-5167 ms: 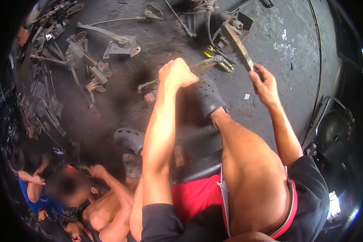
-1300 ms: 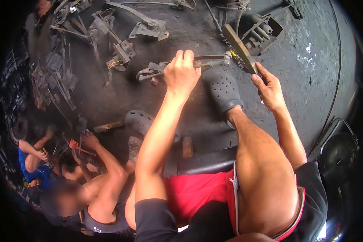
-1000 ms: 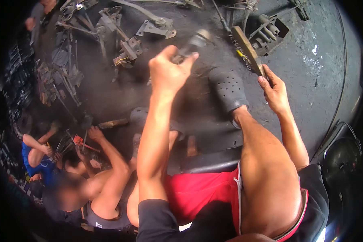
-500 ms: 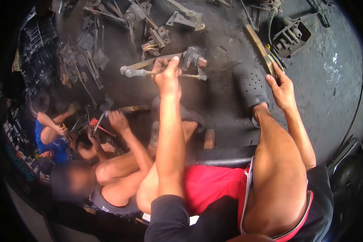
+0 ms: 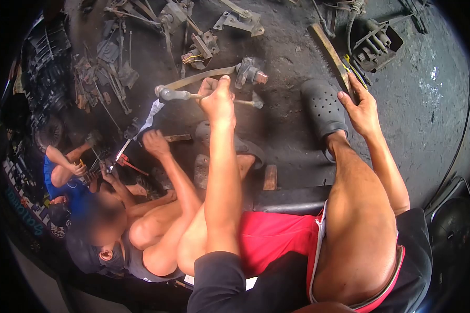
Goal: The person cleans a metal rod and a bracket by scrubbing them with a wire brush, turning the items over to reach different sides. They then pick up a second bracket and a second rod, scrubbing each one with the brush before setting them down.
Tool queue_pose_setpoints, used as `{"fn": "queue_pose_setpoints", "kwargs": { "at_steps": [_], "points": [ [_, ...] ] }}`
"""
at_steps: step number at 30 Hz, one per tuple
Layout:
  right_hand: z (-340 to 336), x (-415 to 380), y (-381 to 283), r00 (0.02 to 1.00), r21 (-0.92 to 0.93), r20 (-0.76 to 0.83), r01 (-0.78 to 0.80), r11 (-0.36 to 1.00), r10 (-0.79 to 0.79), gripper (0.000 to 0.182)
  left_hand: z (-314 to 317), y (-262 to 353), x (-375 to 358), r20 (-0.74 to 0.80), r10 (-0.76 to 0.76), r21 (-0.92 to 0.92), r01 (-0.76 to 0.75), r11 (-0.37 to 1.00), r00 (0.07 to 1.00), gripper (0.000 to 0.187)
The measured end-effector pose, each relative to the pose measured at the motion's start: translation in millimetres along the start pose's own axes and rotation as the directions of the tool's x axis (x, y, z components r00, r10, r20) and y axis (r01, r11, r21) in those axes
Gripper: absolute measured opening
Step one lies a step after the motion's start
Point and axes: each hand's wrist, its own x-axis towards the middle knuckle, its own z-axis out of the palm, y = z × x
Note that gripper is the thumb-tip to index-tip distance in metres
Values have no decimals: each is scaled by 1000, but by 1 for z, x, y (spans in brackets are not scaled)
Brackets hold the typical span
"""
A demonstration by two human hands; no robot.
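The left hand [image 5: 218, 101], its fingers closed around a jointed metal linkage [image 5: 193, 81], holds it over the dark floor [image 5: 282, 130]. The right hand [image 5: 361, 108] grips a wooden brush [image 5: 330, 51] beside a grey clog [image 5: 322, 104]. Loose metal parts [image 5: 244, 23] lie beyond; a co-worker [image 5: 162, 253] sits nearby, left.

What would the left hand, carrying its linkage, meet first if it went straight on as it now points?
Probably the wired metal bracket on the floor ahead; depth is unclear and the left hand looks raised, so it might pass above.
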Motion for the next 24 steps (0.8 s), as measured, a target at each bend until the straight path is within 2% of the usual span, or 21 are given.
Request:
{"fn": "queue_pose_setpoints", "kwargs": {
  "at_steps": [1, 3, 4, 6, 11, 16, 18, 20, 22, 23, 24],
  "points": [
    [0, 0, 4, 1000, 10, 4, -12, 1000, 12, 58, 0, 1, 0, 0, -2, 0, 2, 1000, 1000, 34],
    [-2, -1, 7, 1000, 19, 9, -26, 999, 26, 57, 0, 5, 0, -76, 53, 245, -33, 969, 996, 34],
    [-4, -2, 6, 1000, 5, 4, -26, 1000, 26, 57, 1, 7, -2, -77, 53, 244, -33, 969, 996, 34],
    [-4, -2, 8, 1000, -6, 4, -23, 1000, 23, 57, 0, 12, -5, -78, 108, 392, -69, 917, 991, 35],
    [-5, -9, 0, 999, -5, -1, -47, 999, 47, 58, -6, 15, -9, -66, 139, 460, -93, 883, 988, 34],
    [-13, -17, 20, 998, 32, -55, 0, 999, 2, 57, -6, 28, -25, -20, 180, 533, -142, 834, 983, 33],
    [-22, -18, 20, 995, 91, -102, 14, 996, -5, 57, -11, 22, -23, 47, 295, 645, -254, 721, 954, 32],
    [-34, -22, 13, 992, 167, -122, -10, 986, 31, 59, -8, 25, -30, 12, 278, 609, -228, 760, 960, 30],
    [-51, -26, 6, 988, 97, -147, 59, 994, -44, 59, -13, 15, -31, 81, 406, 658, -355, 664, 910, 29],
    [-59, -29, 5, 983, 99, -171, 78, 992, -60, 59, -11, 12, -35, 45, 395, 655, -326, 682, 918, 31],
    [-68, -33, -1, 977, 103, -199, 99, 990, -77, 59, -9, 16, -42, 94, 456, 639, -405, 654, 885, 27]
  ]
}}
